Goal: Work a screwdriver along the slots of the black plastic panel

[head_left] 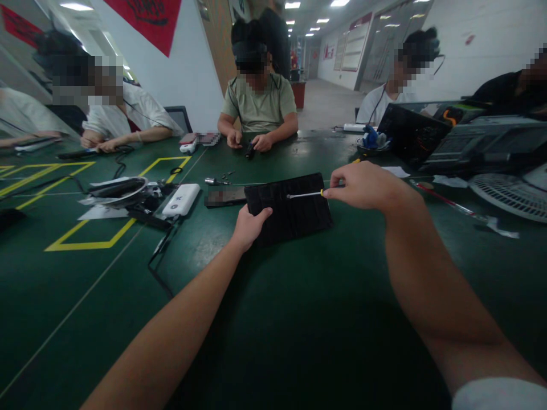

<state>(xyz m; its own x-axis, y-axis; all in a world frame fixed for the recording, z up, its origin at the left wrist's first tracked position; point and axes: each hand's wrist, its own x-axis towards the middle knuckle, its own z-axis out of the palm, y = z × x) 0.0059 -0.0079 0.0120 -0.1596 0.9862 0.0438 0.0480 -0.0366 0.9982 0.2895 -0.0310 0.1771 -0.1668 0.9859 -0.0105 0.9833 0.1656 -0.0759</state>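
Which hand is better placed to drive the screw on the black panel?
Right. The right hand already holds the screwdriver, its tip over the black panel. The left hand presses the panel's near-left corner, steadying it.

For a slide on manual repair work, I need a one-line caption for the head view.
Left hand steadies a flat black device while the right hand holds a screwdriver over it.
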